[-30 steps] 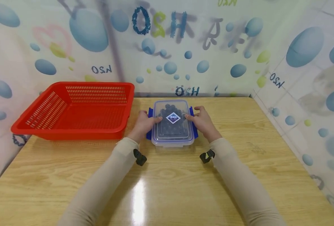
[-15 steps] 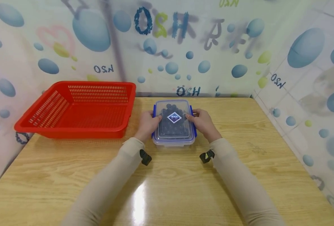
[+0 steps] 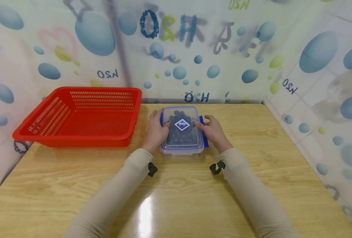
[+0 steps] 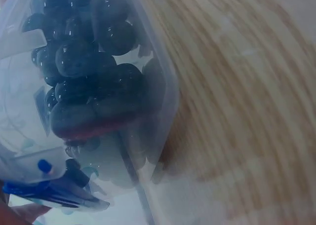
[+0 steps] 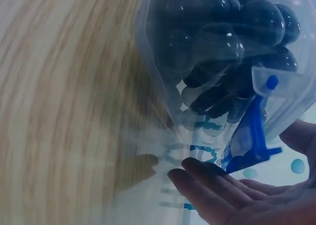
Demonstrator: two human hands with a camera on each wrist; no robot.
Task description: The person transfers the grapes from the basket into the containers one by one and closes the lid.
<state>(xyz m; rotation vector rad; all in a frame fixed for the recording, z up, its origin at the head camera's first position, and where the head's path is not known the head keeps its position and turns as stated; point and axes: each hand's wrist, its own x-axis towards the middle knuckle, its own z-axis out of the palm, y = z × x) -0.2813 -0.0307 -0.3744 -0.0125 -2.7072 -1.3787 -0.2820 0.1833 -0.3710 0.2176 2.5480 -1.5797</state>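
Observation:
A clear plastic food box [image 3: 183,145] with a blue-rimmed lid stands on the table, holding dark grapes [image 4: 76,57]. My left hand [image 3: 156,132] lies along its left side, thumb over the lid's edge and fingers pointing forward beside the box. Only a sliver of that hand shows in the left wrist view. My right hand [image 3: 214,130] rests its thumb on the lid's right edge. In the right wrist view its fingers [image 5: 210,193] are extended below a blue side latch [image 5: 249,138], which juts outward. The left-side latch is mostly covered by the left hand.
A red plastic basket [image 3: 101,142] with slotted walls stands to the left of the box. The wooden table [image 3: 182,195] meets a patterned wall covering [image 3: 232,89] behind the box and at the right.
The left hand has moved forward along the box, and its jutting latch now lies closer to the side. The right latch swung in, then out again. The box stays in place.

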